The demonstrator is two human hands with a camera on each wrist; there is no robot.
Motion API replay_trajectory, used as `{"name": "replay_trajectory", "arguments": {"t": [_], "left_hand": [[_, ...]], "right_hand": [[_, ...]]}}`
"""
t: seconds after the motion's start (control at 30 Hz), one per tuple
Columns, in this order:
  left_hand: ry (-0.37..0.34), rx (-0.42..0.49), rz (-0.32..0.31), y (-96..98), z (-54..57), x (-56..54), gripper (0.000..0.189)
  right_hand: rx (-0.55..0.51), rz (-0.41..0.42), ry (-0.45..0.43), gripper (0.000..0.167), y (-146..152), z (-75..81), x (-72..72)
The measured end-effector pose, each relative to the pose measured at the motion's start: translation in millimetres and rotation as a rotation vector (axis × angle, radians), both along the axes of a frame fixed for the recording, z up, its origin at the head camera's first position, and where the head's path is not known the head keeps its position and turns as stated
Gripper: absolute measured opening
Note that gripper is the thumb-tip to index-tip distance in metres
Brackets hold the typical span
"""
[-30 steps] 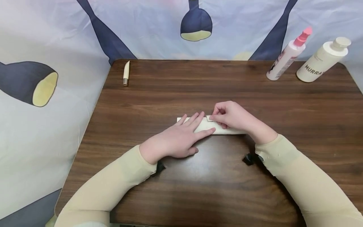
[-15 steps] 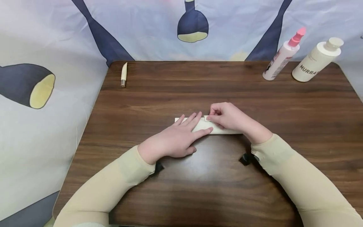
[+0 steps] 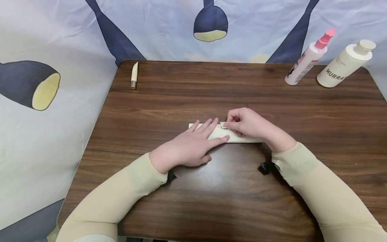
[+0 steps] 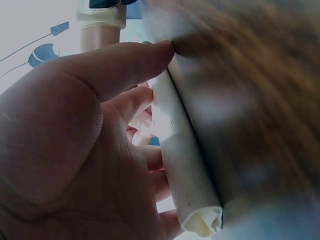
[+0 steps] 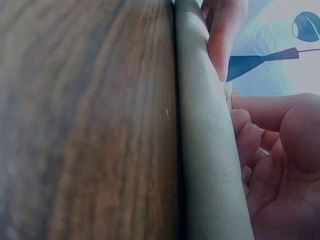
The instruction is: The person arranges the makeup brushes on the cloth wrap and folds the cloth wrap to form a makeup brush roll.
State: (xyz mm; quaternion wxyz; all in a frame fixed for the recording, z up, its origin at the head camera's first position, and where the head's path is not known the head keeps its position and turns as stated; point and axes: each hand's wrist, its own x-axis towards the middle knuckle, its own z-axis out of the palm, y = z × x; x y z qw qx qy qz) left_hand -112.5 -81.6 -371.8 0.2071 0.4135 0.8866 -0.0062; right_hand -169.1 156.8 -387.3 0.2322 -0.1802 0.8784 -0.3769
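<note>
A long cream fabric roll (image 3: 218,132) lies across the middle of the table. It looks ribbed up close, and the left wrist view shows its hollow end (image 4: 202,221). My left hand (image 3: 195,147) rests over its left part with fingers spread and straight, holding it down. With thumb and forefinger, my right hand (image 3: 249,124) pinches a small cream tab (image 3: 223,124) at the roll's far edge; a tiny dark spot shows beside the thumb. The other right fingers curl against the roll (image 5: 212,140), and part of the tab is hidden beneath them.
A slim cream tapered item with a metal-coloured end (image 3: 134,75) lies at the far left of the brown table (image 3: 181,90). At the far right stand a pink-topped spray bottle (image 3: 305,65) and a white bottle (image 3: 341,67). A printed curtain (image 3: 169,30) hangs behind.
The head view shifts slightly. Both hands keep their places on the roll, and the right thumb and forefinger stay on the tab.
</note>
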Motion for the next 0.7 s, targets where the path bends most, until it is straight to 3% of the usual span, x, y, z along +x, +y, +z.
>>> {"name": "replay_trajectory", "arguments": {"t": [0.2,0.47,0.7], "left_hand": [[0.009,-0.004,0.006,2.6,-4.7,0.3,0.077],[0.023,0.005,0.001,-0.5,1.7,-3.0,0.076],[-0.023,0.036,-0.016,-2.5,0.2,-4.8,0.074]], "right_hand": [[0.034,-0.005,0.084,0.024,-1.0,-4.7,5.0],[0.095,-0.004,0.223,0.024,-8.4,3.0,6.6],[0.126,-0.031,0.076,0.018,-5.7,2.7,6.2]]}}
